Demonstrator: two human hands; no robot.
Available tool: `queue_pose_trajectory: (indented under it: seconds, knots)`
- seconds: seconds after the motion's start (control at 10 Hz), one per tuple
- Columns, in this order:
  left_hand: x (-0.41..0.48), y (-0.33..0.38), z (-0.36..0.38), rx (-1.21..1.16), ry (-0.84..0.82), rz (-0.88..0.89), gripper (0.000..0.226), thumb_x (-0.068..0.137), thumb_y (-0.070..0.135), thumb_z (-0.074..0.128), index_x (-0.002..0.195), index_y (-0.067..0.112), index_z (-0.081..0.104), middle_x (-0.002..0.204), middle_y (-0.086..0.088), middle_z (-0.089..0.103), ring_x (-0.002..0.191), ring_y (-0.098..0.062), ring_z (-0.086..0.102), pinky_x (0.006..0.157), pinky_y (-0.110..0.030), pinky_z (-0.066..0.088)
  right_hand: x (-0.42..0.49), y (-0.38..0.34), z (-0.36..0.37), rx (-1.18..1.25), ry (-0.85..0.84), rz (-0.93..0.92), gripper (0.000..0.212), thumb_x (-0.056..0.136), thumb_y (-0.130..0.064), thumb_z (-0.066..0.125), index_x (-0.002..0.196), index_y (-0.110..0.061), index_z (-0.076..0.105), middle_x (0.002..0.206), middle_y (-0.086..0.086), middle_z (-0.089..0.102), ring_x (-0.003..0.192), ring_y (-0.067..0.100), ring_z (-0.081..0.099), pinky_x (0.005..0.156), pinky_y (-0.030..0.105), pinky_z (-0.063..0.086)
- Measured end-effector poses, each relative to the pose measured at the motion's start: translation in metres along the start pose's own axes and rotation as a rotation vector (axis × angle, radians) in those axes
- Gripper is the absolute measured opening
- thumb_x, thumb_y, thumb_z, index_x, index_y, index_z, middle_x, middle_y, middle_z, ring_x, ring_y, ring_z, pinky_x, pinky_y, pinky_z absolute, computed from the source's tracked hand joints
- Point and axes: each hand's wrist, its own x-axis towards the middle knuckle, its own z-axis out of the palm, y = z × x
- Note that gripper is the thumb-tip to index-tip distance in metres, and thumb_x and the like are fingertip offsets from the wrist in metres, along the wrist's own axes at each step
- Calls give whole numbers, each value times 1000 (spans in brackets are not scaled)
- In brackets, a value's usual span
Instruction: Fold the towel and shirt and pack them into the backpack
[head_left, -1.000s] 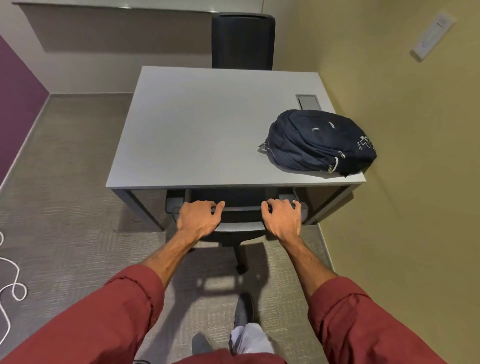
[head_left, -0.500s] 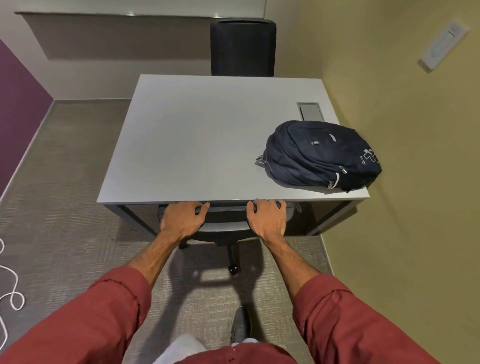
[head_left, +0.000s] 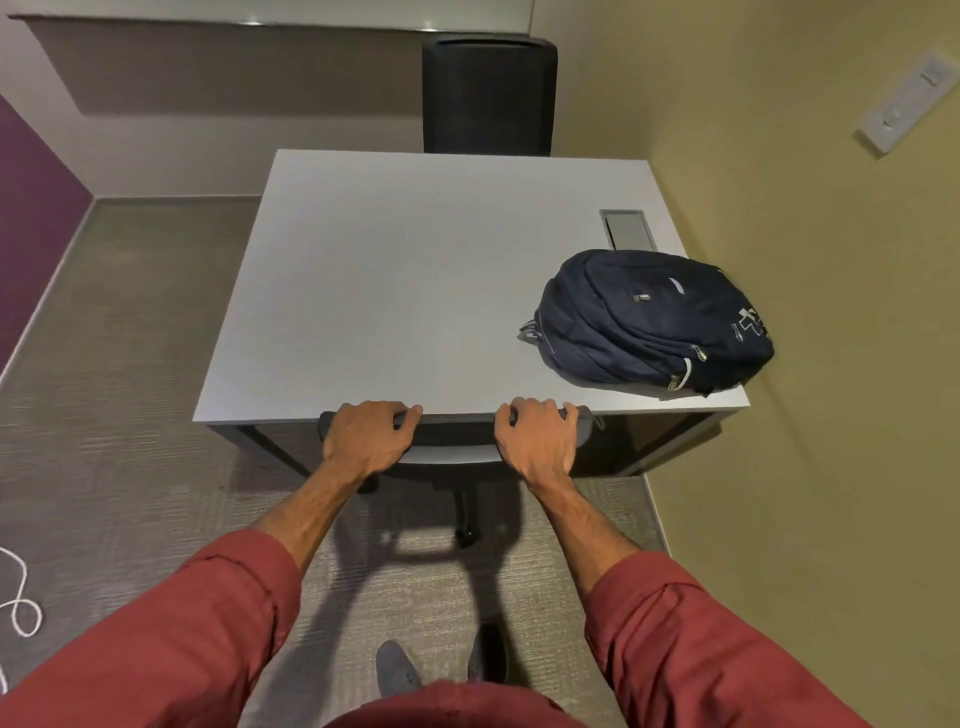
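A dark navy backpack (head_left: 654, 322) lies zipped on the near right corner of the grey table (head_left: 395, 291). No towel or shirt is in view. My left hand (head_left: 366, 439) and my right hand (head_left: 537, 441) both grip the top of the backrest of a dark office chair (head_left: 454, 434), which is tucked under the table's near edge. My fingers curl over the backrest right at the table edge. The backpack lies to the right of my right hand, apart from it.
A second black chair (head_left: 488, 93) stands at the table's far side. A grey cable hatch (head_left: 626, 228) is set into the tabletop near the yellow wall (head_left: 831, 364) on the right. A white cord (head_left: 21, 603) lies on the carpet at left.
Both hands have pushed the chair forward until its backrest meets the table's near edge. I have stepped closer to the table. The backpack has not moved.
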Motion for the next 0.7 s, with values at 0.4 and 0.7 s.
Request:
queue_pose_trajectory:
  seconds: [0.4, 0.7]
  knots:
    - [4, -6, 4, -23, -104, 10, 92, 103, 77, 0, 130, 28, 73, 93, 0, 76, 84, -19, 65, 109, -52, 48, 2, 0, 1, -15, -26, -26, 56, 102, -52, 29, 97, -22, 76, 94, -3, 75, 95, 20, 66, 111, 54, 32]
    - [5, -8, -7, -45, -178, 75, 95, 103, 76, -7, 163, 23, 43, 172, -5, 36, 164, -25, 19, 134, -54, 8, 10, -2, -12, 0, -142, -59, 67, 107, -60, 23, 126, -19, 72, 122, 5, 75, 120, 25, 66, 121, 62, 24]
